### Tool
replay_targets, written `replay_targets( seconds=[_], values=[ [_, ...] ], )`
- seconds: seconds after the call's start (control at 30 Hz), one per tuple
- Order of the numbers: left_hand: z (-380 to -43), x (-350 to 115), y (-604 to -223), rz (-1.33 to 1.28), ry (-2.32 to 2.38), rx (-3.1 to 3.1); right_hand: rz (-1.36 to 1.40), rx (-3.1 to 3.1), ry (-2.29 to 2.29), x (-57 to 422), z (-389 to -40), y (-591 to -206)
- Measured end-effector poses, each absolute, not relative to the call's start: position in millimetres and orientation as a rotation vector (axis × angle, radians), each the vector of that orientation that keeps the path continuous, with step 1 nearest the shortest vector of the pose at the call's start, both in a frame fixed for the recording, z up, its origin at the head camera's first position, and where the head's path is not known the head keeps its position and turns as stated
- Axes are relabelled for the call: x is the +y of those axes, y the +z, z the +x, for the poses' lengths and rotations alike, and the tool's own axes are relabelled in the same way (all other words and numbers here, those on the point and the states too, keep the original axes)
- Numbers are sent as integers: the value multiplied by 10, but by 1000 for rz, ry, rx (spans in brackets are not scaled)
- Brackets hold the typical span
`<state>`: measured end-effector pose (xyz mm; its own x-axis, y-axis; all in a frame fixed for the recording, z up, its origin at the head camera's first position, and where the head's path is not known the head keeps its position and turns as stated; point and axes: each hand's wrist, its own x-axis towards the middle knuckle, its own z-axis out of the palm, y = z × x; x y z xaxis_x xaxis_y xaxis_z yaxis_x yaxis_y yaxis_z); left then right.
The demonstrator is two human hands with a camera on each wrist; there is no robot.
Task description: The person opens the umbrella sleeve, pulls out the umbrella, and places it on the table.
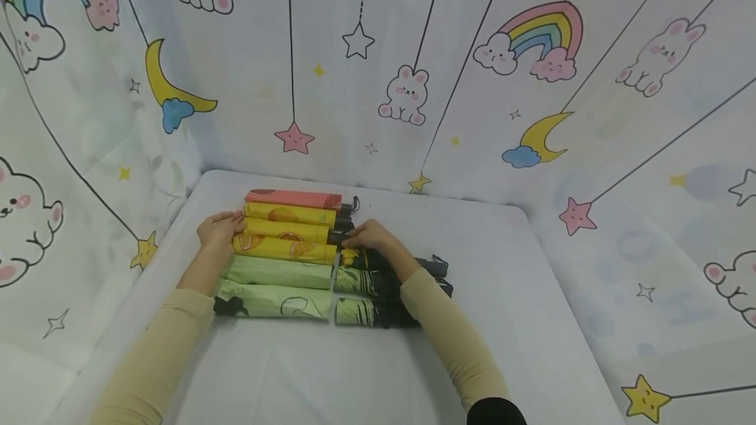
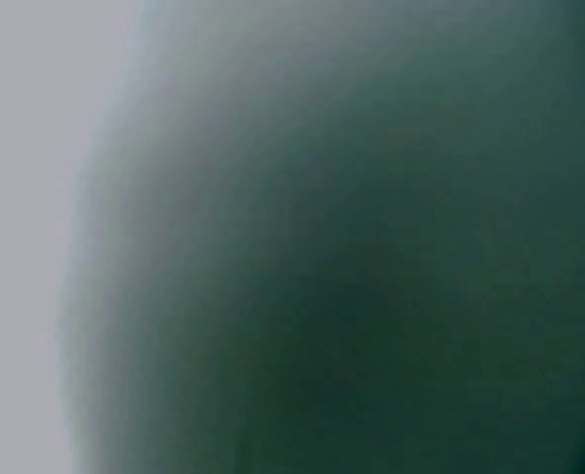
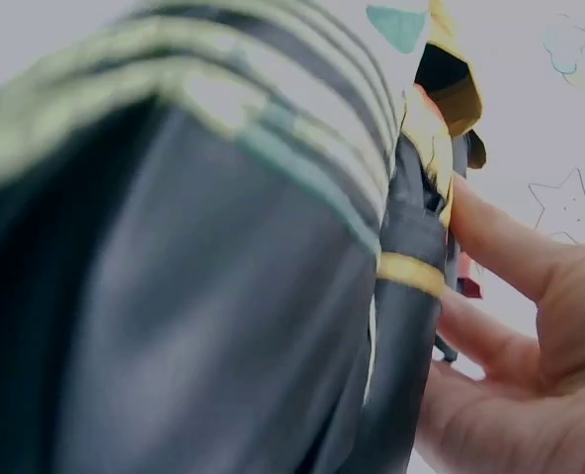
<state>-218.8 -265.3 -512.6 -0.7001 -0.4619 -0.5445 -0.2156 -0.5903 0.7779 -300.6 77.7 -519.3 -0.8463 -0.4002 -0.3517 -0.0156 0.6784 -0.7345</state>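
Observation:
Folded umbrellas in printed sleeves lie side by side on a white-covered table. My left hand (image 1: pixel 218 229) holds the left end of a yellow umbrella (image 1: pixel 283 229) with orange-slice prints, its fingertips at the sleeve's end. At that umbrella's dark handle end, my right hand (image 1: pixel 373 238) holds with its fingertips. Another yellow umbrella (image 1: pixel 295 249) lies just nearer, and one more yellow umbrella (image 1: pixel 289 214) just behind. In the right wrist view, the right hand's fingers (image 3: pixel 505 247) reach behind a black umbrella with a yellow band (image 3: pixel 411 274). The left wrist view is a dark blur.
A red umbrella (image 1: pixel 292 199) lies at the back of the row. Nearer are two light green umbrellas (image 1: pixel 274 300). Right of a narrow gap lie a yellow-and-black umbrella (image 1: pixel 353 258) and two green-and-black umbrellas (image 1: pixel 354 312). Fabric walls (image 1: pixel 354 123) with cartoon prints surround the table (image 1: pixel 283 372).

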Motion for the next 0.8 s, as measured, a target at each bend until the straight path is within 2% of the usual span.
replay_targets(
  seconds=[0.33, 0.8],
  values=[
    [-2163, -2680, -5139, 1138, -2419, -1268, -90, 2210, -1408, 742, -2998, -5115],
    [-2136, -2670, -5106, 1148, -2440, -1195, 7, 2009, -1604, 754, -2972, -5086]
  ],
)
